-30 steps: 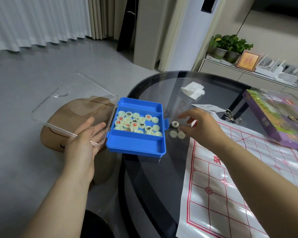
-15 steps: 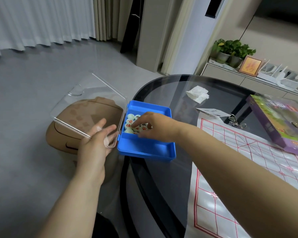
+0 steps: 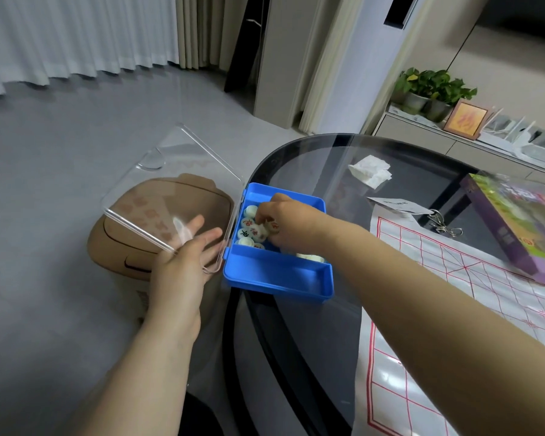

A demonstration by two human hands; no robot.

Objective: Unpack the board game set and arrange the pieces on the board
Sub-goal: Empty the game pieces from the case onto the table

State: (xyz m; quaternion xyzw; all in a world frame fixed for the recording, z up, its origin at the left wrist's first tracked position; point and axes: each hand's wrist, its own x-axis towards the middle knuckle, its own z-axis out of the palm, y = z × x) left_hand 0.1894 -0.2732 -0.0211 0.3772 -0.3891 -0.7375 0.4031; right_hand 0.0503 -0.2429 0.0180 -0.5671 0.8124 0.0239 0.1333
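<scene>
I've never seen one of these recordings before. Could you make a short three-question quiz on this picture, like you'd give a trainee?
1. True or false: the clear lid of the blue box is closed over the round pieces.
2. Where is the right hand?
A. Raised in the air
B. Inside the blue box, fingers curled on round pieces
C. Out of view
3. Which hand lies with straight fingers against the lid?

Key: 1 false, the lid stands open to the left of the box; 2 B; 3 the left hand.
</scene>
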